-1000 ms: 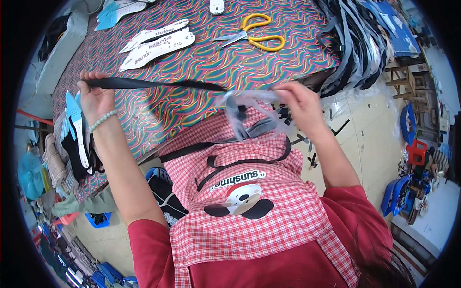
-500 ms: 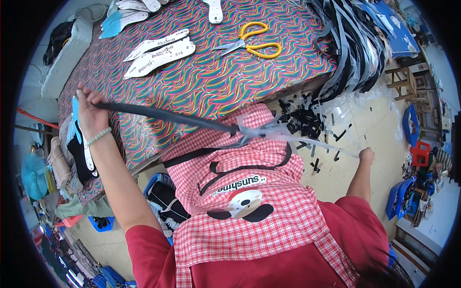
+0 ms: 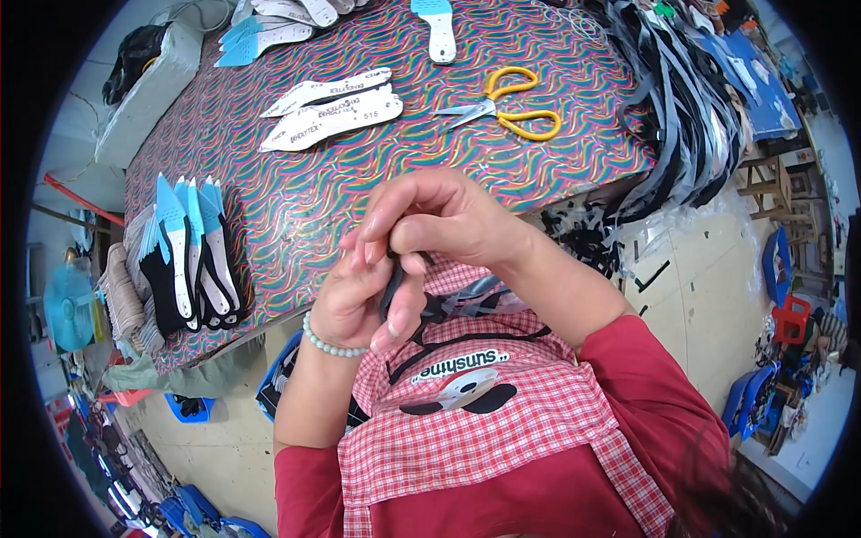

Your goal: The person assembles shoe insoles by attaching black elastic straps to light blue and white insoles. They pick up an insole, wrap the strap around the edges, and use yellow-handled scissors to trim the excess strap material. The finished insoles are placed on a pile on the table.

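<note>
My left hand (image 3: 359,296) and my right hand (image 3: 453,215) meet over the table's near edge, above my lap. A black strip (image 3: 392,285) shows between them, its upper end hidden by the fingers. My left fingers are curled around the strip; my right thumb and fingers pinch at its top. More dark strip and some clear film (image 3: 466,300) lie on my red checked apron (image 3: 484,439). Beyond the hands, two white insole-shaped pieces (image 3: 334,121) lie side by side. Right of these, yellow-handled scissors (image 3: 502,106) rest with their blades apart.
A bundle of black and grey strips (image 3: 686,108) hangs over the table's right corner. Blue-and-white insole-shaped pieces with black edging (image 3: 193,255) stand at the left edge. Others (image 3: 269,40) are stacked at the back. Black scraps (image 3: 587,242) litter the floor on the right.
My hands were wide apart, the left pulling the black strip and the right a clear film end. Now they are together, and the clear film has left my right hand.
</note>
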Demonstrator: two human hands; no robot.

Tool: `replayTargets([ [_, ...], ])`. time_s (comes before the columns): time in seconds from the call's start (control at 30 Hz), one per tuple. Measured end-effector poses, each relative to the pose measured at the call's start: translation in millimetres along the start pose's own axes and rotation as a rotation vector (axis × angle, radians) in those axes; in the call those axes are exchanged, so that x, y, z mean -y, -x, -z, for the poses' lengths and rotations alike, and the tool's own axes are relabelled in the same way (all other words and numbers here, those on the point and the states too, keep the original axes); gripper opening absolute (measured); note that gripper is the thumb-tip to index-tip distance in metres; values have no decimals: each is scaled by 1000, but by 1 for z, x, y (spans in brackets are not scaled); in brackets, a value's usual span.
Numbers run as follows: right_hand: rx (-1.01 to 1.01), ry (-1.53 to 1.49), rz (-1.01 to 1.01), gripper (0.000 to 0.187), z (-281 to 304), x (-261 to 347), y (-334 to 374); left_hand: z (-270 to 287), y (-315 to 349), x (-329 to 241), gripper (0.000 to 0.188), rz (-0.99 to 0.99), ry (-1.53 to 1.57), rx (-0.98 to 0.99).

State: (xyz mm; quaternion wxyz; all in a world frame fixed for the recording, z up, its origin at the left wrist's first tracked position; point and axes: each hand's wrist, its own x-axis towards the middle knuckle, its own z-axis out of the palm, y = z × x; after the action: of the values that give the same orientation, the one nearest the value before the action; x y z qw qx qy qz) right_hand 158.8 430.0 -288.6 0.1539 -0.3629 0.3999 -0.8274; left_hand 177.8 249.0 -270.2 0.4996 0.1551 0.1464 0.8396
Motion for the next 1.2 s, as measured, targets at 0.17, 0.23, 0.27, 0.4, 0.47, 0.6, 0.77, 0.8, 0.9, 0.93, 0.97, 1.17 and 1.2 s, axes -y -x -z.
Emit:
replayTargets([
  [0.17,-401,-1,56,27,-20,3,-1,23,-6,-9,34,-86,212,58],
  [0.23,-405,96,73,27,1,-10,14,30,-13,-10,35,-29,174,66],
  [0.27,-376,175,167,24,10,-10,20,33,-17,-9,35,48,119,31],
  [0.4,-779,247,176,17,16,1,28,51,-38,-30,32,255,-840,-181],
  [0.47,-848,298,89,16,22,6,39,58,-57,-60,44,-165,-2044,-254],
  [0.6,-684,725,-144,17,16,17,41,121,-67,-148,73,37,-3007,-474],
  [0.77,-493,777,-125,21,1,-6,31,135,-89,-194,57,327,-2802,-489],
  [0.8,-497,763,-139,21,-4,-4,30,122,-92,-212,54,418,-2775,-492],
  [0.9,-449,682,-205,23,-9,-5,35,75,-96,-249,46,398,-3197,10],
  [0.93,-448,576,-261,24,-12,-4,35,60,-105,-244,49,207,-3263,138],
  [0.97,-437,468,-311,26,-17,-3,33,39,-116,-226,51,17,-3319,260],
  [1.17,-255,554,-48,18,-49,-28,5,87,-84,-165,62,228,-2746,-691],
  [1.2,-254,519,-109,17,-53,-28,4,118,-63,-164,64,344,-2645,-660],
])
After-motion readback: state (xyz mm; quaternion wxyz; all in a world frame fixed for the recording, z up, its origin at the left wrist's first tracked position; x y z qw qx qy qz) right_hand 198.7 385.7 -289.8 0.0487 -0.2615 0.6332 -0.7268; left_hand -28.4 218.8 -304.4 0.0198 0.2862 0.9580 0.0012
